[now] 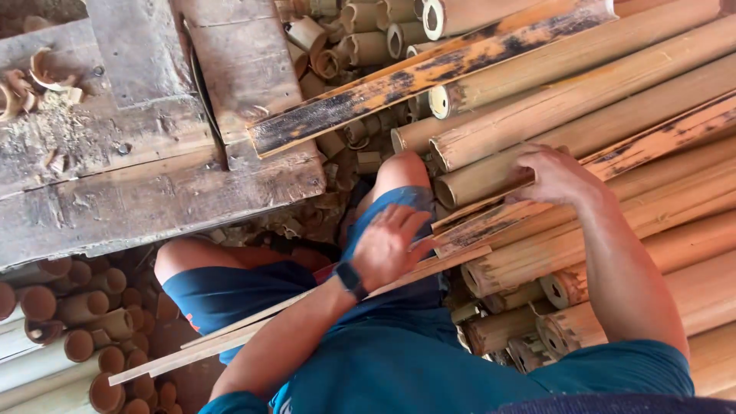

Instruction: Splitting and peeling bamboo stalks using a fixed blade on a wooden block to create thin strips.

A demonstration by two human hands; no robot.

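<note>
Over your lap, your left hand [387, 247] lies open on thin bamboo strips [253, 326]; right hand [556, 176] grips a split bamboo slat [606, 165].

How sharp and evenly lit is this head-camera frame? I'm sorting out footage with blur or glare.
Head view: even daylight, no harsh glare; the left hand is slightly motion-blurred, while the right hand and bamboo poles stay fairly sharp; the workbench looks softer.

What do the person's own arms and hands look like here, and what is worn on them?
Both arms are bare from short teal-blue sleeves down. The left hand is bare, with a dark wristband, apparently a watch, on its wrist. The right hand is bare too, with no glove and nothing visible on its wrist.
</note>
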